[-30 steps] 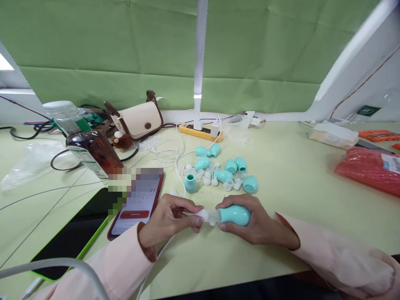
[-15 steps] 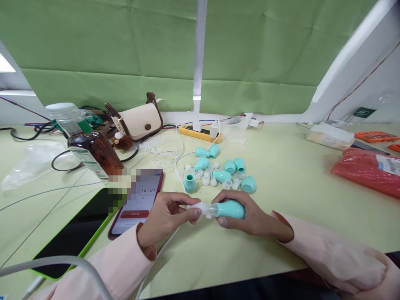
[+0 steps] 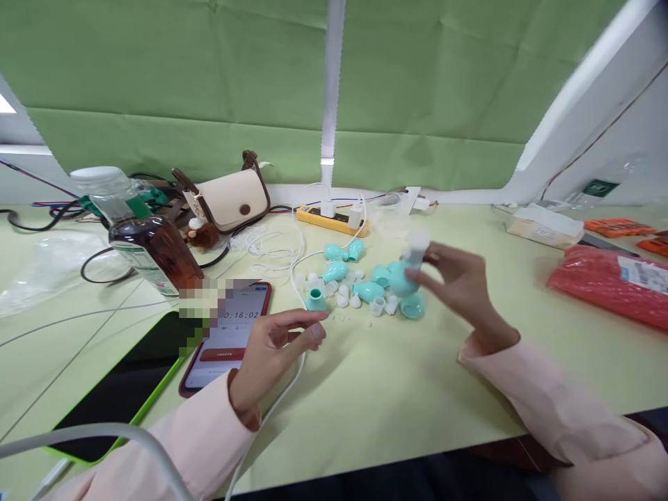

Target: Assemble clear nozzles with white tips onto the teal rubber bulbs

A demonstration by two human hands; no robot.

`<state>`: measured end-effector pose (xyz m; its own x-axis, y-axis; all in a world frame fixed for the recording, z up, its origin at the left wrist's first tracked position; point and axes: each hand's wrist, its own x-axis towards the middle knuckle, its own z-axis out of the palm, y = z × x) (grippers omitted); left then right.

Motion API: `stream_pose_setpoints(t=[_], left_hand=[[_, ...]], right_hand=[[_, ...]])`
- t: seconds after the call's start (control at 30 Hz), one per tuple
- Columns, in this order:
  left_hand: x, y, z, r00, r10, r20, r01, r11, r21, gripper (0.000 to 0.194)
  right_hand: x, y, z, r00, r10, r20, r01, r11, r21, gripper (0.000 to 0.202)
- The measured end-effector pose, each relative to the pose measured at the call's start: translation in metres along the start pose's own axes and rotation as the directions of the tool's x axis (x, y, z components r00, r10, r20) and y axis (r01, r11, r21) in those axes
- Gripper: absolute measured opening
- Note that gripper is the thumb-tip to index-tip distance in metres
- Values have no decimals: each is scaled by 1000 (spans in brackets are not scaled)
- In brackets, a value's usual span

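Note:
My right hand (image 3: 459, 282) pinches a teal bulb with a clear and white nozzle (image 3: 416, 252), tilted nozzle up, over the right side of a pile. That pile holds several teal bulbs (image 3: 368, 291) and small white and clear plastic pieces (image 3: 342, 297). At its left end a teal bulb stands with its opening up (image 3: 316, 300). Just in front of that one is my left hand (image 3: 279, 348), thumb and forefinger apart, nothing between them. Some tiny clear bits lie on the table before the pile.
A red phone (image 3: 229, 334) and a green-edged phone (image 3: 125, 383) lie at left, near a dark bottle (image 3: 156, 254). Behind are a cream bag (image 3: 229, 198) and a yellow power strip (image 3: 323, 221). A white cable crosses the table. Red packaging (image 3: 605, 278) lies right.
My left hand has let go of the nozzle end and opened. My right hand has carried the joined piece up and away to the right, over the pile, and turned it upright.

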<state>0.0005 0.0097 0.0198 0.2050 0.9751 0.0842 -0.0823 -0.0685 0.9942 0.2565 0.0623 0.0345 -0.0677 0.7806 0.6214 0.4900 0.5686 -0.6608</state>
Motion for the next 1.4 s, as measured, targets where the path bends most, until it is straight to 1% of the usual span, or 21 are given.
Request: stream_pose_setpoints(t=[0.07,0.13,0.17,0.23,0.37,0.5,0.57,0.63,0.7,0.77,0.83,0.9,0.93,0.97,1.0,1.07,1.13,1.17,1.23,1.3,1.4], left_hand=[[0,0,1,1000,-23,9,23,1000,4,15],[-1,0,3,999,-47,26,47,999,4,14],[-1,0,3,998,-53,27,53,999,0,13],[-1,-1,4,998,-53,16,54,998,-12,11],[1,-2,3,999,-53,1,53,998,-31,10],[1,-2,4,998,-61,0,61,998,-32,9],[0,-1,4,998,-65,4,66,997,-32,9],[0,-1,4,998,-68,7,68,997,-30,9],[0,-1,4,998,-68,4,68,997,-27,9],[0,-1,4,998,-67,-4,67,997,-24,9],[0,-1,4,998,-68,-13,68,998,-17,9],[0,-2,4,997,-72,-22,72,997,-9,9],[0,-2,4,997,-76,-24,76,997,-4,9],[1,-2,4,996,-80,-26,80,997,2,10],[1,-2,5,996,-83,-26,83,997,7,10],[1,-2,5,996,-89,-22,89,996,18,10],[0,-2,5,995,-95,-20,96,995,31,10],[0,-2,5,995,-98,-19,99,994,38,11],[-1,-3,5,995,-103,-12,104,993,61,12],[-2,-5,5,995,-101,3,100,989,109,14],[-4,-8,8,995,-83,50,69,967,245,22]], right_hand=[[20,26,-17,985,61,-161,-73,995,-70,18],[35,54,-30,973,107,-204,-129,987,-98,20],[40,68,-35,960,156,-232,-189,974,-128,20],[43,93,-39,943,237,-234,-282,942,-182,22],[39,124,-37,938,269,-220,-315,927,-206,21],[35,132,-35,937,286,-199,-329,914,-236,23],[35,129,-34,938,286,-197,-331,908,-256,26],[35,121,-33,934,268,-235,-330,902,-280,36],[32,106,-28,929,160,-333,-276,900,-337,48],[26,85,-19,905,-81,-417,-130,883,-452,48],[18,60,-8,898,-265,-350,47,850,-524,40],[9,37,3,912,-358,-199,216,833,-510,34],[4,28,8,932,-359,-56,293,833,-469,31],[1,21,12,932,-349,93,354,829,-432,29],[-3,15,16,916,-331,226,398,820,-413,28],[-8,10,21,856,-260,448,456,787,-416,27],[-11,10,24,806,-175,565,475,762,-441,23],[-13,10,25,789,-143,598,471,765,-440,21],[-15,11,27,779,-126,614,447,799,-403,17],[-18,7,29,796,-167,582,413,852,-320,16],[-28,-9,33,845,-227,484,326,936,-130,16]])
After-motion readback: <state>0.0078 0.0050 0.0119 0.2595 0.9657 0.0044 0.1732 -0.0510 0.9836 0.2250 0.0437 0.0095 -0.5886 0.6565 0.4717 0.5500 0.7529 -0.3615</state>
